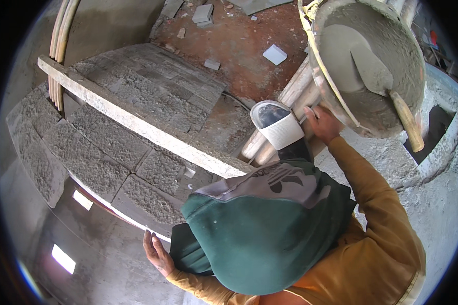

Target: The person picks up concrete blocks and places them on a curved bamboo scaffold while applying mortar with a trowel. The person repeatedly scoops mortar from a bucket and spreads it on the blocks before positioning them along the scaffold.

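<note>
My left hand (158,253) is open at the lower left, fingers extended, close to a thin white edge (137,223) below the rough grey blocks (94,145). It holds nothing that I can see. My right hand (323,123) lies over the wooden poles (292,91), right beside the bucket (326,84), its thumb apart from the fingers. Some of its fingertips are hard to make out against the bucket. The bucket holds wet grey mortar (336,46). A trowel (371,71) leans in it, its wooden handle (407,122) over the rim.
A long mortar-crusted board (137,122) crosses the blocks at a slant. My foot in a white sandal (283,131) is by the poles. Reddish ground (229,46) beyond bears a white tile piece (275,54) and rubble. Tall thin poles (61,40) stand at far left.
</note>
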{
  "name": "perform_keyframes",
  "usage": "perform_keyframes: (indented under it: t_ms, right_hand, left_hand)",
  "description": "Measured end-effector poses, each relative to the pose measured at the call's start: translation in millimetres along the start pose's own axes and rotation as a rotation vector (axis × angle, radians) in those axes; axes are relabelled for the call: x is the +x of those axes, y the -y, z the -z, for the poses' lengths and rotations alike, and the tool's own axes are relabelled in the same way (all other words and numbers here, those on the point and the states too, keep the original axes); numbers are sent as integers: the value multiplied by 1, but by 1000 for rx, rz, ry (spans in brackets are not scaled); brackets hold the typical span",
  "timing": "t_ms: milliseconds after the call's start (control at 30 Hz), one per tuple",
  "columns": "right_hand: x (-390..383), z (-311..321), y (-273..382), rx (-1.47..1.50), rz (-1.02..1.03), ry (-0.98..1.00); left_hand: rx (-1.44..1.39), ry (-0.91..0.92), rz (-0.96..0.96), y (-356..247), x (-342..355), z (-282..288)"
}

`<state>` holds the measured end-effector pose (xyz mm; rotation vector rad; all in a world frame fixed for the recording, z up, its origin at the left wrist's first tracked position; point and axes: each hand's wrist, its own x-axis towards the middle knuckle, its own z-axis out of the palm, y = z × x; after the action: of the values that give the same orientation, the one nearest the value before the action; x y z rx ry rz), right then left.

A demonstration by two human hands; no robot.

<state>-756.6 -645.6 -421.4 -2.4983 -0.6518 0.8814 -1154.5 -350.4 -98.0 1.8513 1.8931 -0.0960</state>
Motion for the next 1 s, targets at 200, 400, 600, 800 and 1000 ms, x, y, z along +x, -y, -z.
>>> perform_keyframes:
  t_ms: [200,400,600,800,1000]
  right_hand:
    - [8,2,1,56,-32,22]
    - [16,15,64,287,102,193]
    - [84,-65,172,197,575,547]
    - [100,-137,224,-322,825,834]
    - [78,-168,206,-484,920,1051]
  left_hand:
    - [-30,29,13,-5,5,-7]
    - [150,61,-145,-14,-3,-8]
    - [107,-2,-92,-10,-17,-8]
    - [89,-46,-35,-2,-37,-1]
    - [135,-49,-9,9,-47,3]
